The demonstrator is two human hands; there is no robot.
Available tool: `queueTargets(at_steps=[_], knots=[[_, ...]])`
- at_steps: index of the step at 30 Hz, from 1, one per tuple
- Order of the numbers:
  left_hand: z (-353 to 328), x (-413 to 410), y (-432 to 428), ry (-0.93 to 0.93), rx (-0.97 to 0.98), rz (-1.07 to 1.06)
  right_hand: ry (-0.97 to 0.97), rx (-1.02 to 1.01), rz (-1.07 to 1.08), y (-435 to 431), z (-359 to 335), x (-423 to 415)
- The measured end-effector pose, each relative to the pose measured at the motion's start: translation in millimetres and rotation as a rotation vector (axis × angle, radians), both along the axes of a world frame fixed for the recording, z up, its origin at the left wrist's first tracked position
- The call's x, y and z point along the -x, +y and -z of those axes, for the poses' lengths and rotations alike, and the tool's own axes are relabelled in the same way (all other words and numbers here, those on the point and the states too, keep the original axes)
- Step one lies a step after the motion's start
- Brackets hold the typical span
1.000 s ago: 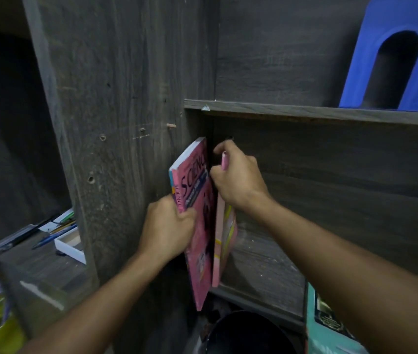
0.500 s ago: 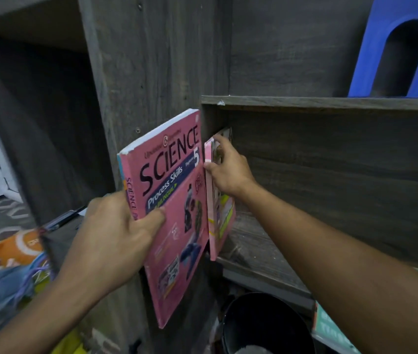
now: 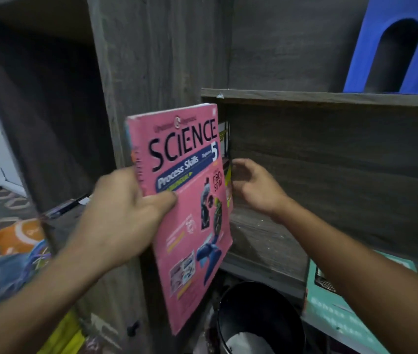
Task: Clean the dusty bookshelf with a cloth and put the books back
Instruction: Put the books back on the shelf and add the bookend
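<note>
The dark wooden bookshelf (image 3: 151, 60) fills most of the view. Its lower shelf (image 3: 266, 233) is almost bare, and some pale specks lie on the board, so I cannot say if the wiping is fully done. No cloth shows anywhere in the view. On the board above stands a blue plastic thing (image 3: 361, 60).

The pink science book (image 3: 190, 226) is the biggest loose thing. It is in the air in front of the shelf's left upright, outside the shelf, cover toward the camera and tilted a little. Below it is a black bucket (image 3: 261, 315), and at the lower right lies a teal book (image 3: 335, 310), not on the shelf.

The left hand (image 3: 123, 213) grips the science book at its spine side, thumb across the cover and fingers behind. The right hand (image 3: 256, 187) is inside the shelf, its fingers loosely curved and apart, holding nothing. It is just beside a thin book (image 3: 229, 198) that stands upright in the left corner; I cannot tell if the fingertips touch it.

In my judgement the task is in its second part, the putting back. One thin book is in place, the science book looks to be next, and the teal book is left.
</note>
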State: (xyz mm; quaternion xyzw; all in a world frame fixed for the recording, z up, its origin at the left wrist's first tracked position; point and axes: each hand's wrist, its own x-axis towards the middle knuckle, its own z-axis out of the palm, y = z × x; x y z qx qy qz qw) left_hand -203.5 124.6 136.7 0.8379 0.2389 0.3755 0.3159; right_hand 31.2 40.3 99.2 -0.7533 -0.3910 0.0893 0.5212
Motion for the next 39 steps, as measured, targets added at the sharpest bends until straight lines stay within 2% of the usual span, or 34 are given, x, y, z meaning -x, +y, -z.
queueTargets(at_steps=[3, 6, 8, 11, 13, 20, 25, 32, 35, 39], knots=[[10, -32, -1, -0.022, 0.013, 0.031, -0.054, -0.054, -0.012, -32, 4, 16], [20, -56, 2, -0.063, 0.021, 0.029, 0.103, -0.066, -0.121, -48, 26, 34], [21, -71, 1, -0.091, -0.003, 0.029, 0.146, 0.018, -0.152, -49, 51, 46], [24, -94, -2, -0.143, -0.009, 0.045, -0.019, 0.150, -0.079, -36, 82, 59], [27, -107, -4, -0.143, -0.002, 0.050, -0.107, 0.149, -0.014, -27, 95, 57], [41, -154, 18, -0.067, 0.041, 0.031, -0.017, 0.061, 0.117, 10, 128, 19], [53, -169, 47, 0.057, 0.002, 0.005, -0.015, 0.156, 0.094, 35, 130, 12], [106, -143, 54, -0.026, -0.123, 0.037, -0.016, 0.085, 0.110, 57, 150, 4], [119, -157, 57, -0.042, -0.117, 0.042, 0.021, 0.054, 0.109, 62, 150, -5], [134, -175, 54, -0.074, -0.117, -0.011, -0.039, 0.040, 0.138, 70, 154, -17]])
